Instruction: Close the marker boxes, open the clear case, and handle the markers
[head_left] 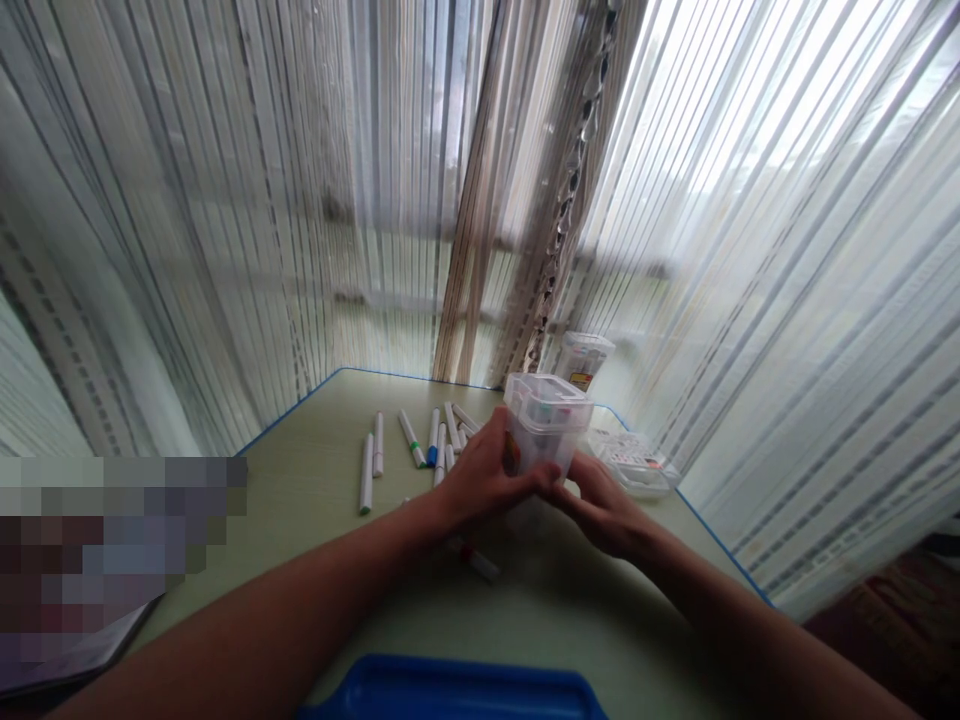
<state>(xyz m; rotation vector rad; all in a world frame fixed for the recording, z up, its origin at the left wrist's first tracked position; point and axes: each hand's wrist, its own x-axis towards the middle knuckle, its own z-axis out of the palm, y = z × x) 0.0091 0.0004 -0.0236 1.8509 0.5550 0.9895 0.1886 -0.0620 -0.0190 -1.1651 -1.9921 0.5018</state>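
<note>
The left hand (491,472) has its fingers curled around a clear box (551,408) over the counter (292,570). The right hand (606,512) is by the box's right side; I can't tell if its fingers pinch. White markers (379,445) lie to the left.

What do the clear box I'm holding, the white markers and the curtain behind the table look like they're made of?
Clear box: probably smooth, rigid plastic; it's see-through with crisp, molded-looking edges. White markers: likely plastic, judging by their even, straight barrels; whether matte or glossy is unclear. Curtain: seemingly thin, sheer fabric, since daylight shows through; I can't tell the fiber.
</note>
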